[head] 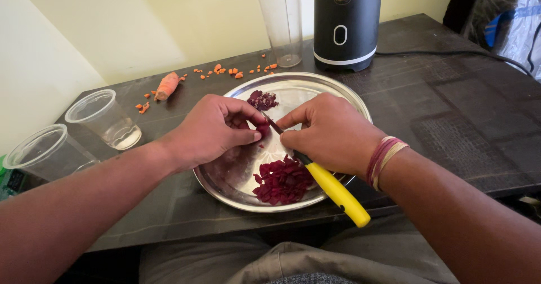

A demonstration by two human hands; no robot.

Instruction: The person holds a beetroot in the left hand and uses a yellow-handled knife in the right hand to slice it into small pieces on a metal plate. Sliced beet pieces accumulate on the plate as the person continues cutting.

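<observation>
Beetroot piece (262,129) pinched in left hand (211,129) above steel plate (338,92), frame centre. Yellow-handled knife (337,191) gripped by right hand (332,133), blade against piece.

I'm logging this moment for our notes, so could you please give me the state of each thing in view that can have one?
Left hand: pinching a beetroot piece.
Right hand: gripping a yellow-handled knife, blade at the piece.
Steel plate: flat on the table, holding two beetroot heaps.
Near beetroot heap: chopped.
Carrot: partly cut, bits scattered.
Two plastic cups: upright, empty.
Blender jar: upright, empty.
Blender base: jar off.
</observation>
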